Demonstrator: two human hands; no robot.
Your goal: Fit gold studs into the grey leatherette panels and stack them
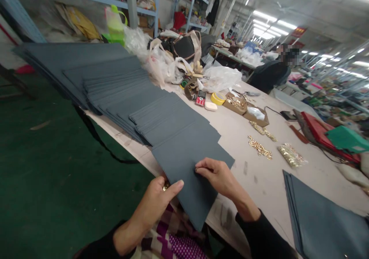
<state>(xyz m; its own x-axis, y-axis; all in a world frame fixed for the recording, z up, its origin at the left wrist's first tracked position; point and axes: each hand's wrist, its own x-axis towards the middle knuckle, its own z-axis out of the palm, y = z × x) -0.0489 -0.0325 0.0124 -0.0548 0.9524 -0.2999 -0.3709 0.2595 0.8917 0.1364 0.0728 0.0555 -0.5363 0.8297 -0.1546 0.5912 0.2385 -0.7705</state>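
Note:
A dark blue-grey sheet panel (pixel 188 189) lies partly over the table's front edge, its near corner sticking out. My left hand (pixel 152 203) grips its left edge, thumb on top and fingers underneath. Small gold-coloured metal pieces (pixel 165 186) show between the fingers of that hand. Fingertips pinched, my right hand (pixel 217 176) touches the middle of the panel; a tiny dark item may be in the pinch, too small to make out. Beyond my hands, overlapping panels (pixel 123 93) of the same colour fan out along the table edge.
Gold metal fittings (pixel 259 147) lie loose beside a bagged batch (pixel 291 155). Further back are small cardboard boxes (pixel 235 103), yellow tape (pixel 218 98) and a red phone (pixel 200 98). More panels (pixel 325 216) lie at right. A person (pixel 269 74) sits behind the table.

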